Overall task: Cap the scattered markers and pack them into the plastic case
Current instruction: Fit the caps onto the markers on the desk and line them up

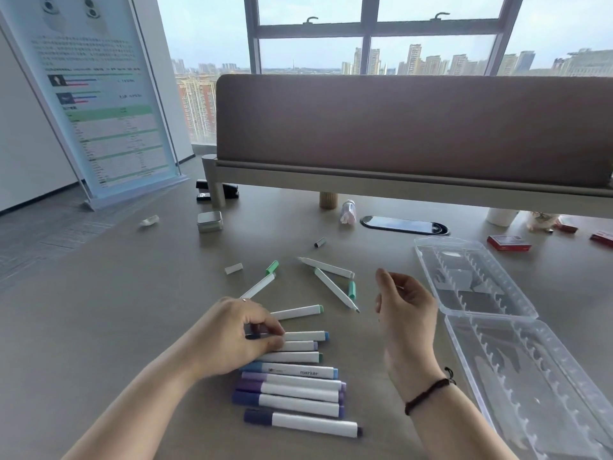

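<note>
Both hands are over the grey-brown tabletop [116,327]. The left hand [232,336] pinches a dark cap [255,333] at the end of one white marker in the row of capped white markers [295,383] with blue and purple caps, which lie side by side just in front of it. The right hand [404,310] hovers beside, fingers relaxed, holding nothing (a dark cord is on its wrist). The clear plastic case [491,327] lies open at the right, its slotted halves without markers. Further away, three uncapped white markers [335,288] lie scattered, with loose green caps [272,267] near them. A small grey cap [319,242] and a square metal tin [209,221] lie beyond.
</note>
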A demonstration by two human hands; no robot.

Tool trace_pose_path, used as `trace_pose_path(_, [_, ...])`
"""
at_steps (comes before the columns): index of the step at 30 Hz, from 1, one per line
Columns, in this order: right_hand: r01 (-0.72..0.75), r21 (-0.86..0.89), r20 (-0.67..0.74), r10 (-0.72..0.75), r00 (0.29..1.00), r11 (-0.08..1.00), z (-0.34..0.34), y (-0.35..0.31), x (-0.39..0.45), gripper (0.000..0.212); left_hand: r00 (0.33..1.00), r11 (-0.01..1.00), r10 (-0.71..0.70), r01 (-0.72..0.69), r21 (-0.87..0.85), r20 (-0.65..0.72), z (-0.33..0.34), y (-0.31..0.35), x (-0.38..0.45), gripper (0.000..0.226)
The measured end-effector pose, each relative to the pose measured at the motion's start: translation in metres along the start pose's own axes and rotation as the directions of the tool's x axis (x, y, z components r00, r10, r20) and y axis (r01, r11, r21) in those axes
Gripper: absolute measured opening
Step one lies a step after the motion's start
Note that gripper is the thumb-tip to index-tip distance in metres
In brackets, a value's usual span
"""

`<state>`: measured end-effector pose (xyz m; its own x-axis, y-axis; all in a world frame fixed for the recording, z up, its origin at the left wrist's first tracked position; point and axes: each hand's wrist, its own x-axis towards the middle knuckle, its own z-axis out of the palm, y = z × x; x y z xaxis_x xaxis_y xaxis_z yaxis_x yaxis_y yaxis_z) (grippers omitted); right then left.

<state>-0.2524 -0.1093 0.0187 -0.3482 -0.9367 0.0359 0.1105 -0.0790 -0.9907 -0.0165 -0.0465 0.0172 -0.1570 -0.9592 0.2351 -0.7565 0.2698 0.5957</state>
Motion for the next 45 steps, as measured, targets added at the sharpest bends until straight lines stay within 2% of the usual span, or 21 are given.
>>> trace_pose_path(5, [-0.012,-0.046,0.032,0.014,0.999,0.999,0.002,0.003,-0.002,0.025,0.998,0.999,0.034,-0.033,-0.030,0.048,-0.001,-0.002,-0.001,0.009])
trace_pose_path(9, [0.036,-0.194,0.092,-0.018,0.996,0.980,0.003,0.008,-0.001,0.024,0.995,0.999,-0.031,0.027,-0.036,-0.097,0.000,-0.003,0.001,0.008])
trace_pose_path(11, [0.166,-0.442,0.162,-0.103,0.981,0.881,0.001,0.014,0.001,0.020,0.978,0.996,-0.077,0.065,-0.068,-0.192,-0.002,-0.007,0.004,0.010])
trace_pose_path(13, [0.333,-0.642,0.268,-0.205,0.941,0.691,0.000,0.020,0.000,0.008,0.947,0.983,-0.133,0.089,-0.160,-0.293,-0.004,-0.009,0.006,0.014])
trace_pose_path(16, [0.474,-0.705,0.415,-0.236,0.879,0.527,0.001,0.029,-0.002,0.012,0.864,0.945,-0.242,0.107,-0.309,-0.441,-0.008,-0.008,0.009,0.017])
trace_pose_path(19, [0.504,-0.732,0.449,-0.233,0.863,0.459,0.002,0.032,-0.003,0.013,0.788,0.905,-0.343,0.131,-0.405,-0.512,-0.011,-0.010,0.012,0.018])
trace_pose_path(22, [0.497,-0.744,0.430,-0.249,0.868,0.447,0.002,0.029,-0.003,0.011,0.738,0.852,-0.431,0.144,-0.503,-0.520,-0.014,-0.015,0.014,0.022])
trace_pose_path(25, [0.473,-0.744,0.392,-0.264,0.881,0.472,0.003,0.026,-0.004,0.016,0.728,0.847,-0.448,0.159,-0.508,-0.519,-0.013,-0.019,0.015,0.024])
trace_pose_path(28, [0.474,-0.709,0.412,-0.238,0.879,0.522,0.005,0.025,-0.006,0.012,0.747,0.882,-0.412,0.183,-0.435,-0.522,-0.011,-0.018,0.015,0.022])
trace_pose_path(32, [0.533,-0.732,0.489,-0.217,0.845,0.425,0.006,0.025,-0.008,0.016,0.786,0.934,-0.330,0.194,-0.299,-0.522,-0.008,-0.016,0.013,0.016])
trace_pose_path(38, [0.528,-0.728,0.494,-0.200,0.846,0.436,0.005,0.023,-0.009,0.015,0.872,0.977,-0.215,0.190,-0.100,-0.439,0.004,-0.026,0.012,0.016])
trace_pose_path(40, [0.533,-0.731,0.492,-0.212,0.844,0.426,0.005,0.023,-0.010,0.016,0.871,0.976,-0.214,0.179,-0.120,-0.443,0.004,-0.024,0.013,0.017])
trace_pose_path(42, [0.509,-0.710,0.470,-0.211,0.857,0.486,0.005,0.022,-0.010,0.016,0.832,0.949,-0.295,0.198,-0.245,-0.471,0.000,-0.024,0.015,0.022])
trace_pose_path(45, [0.382,-0.602,0.411,-0.138,0.901,0.701,0.006,0.017,-0.009,0.013,0.752,0.880,-0.411,0.181,-0.439,-0.514,-0.009,-0.028,0.017,0.028])
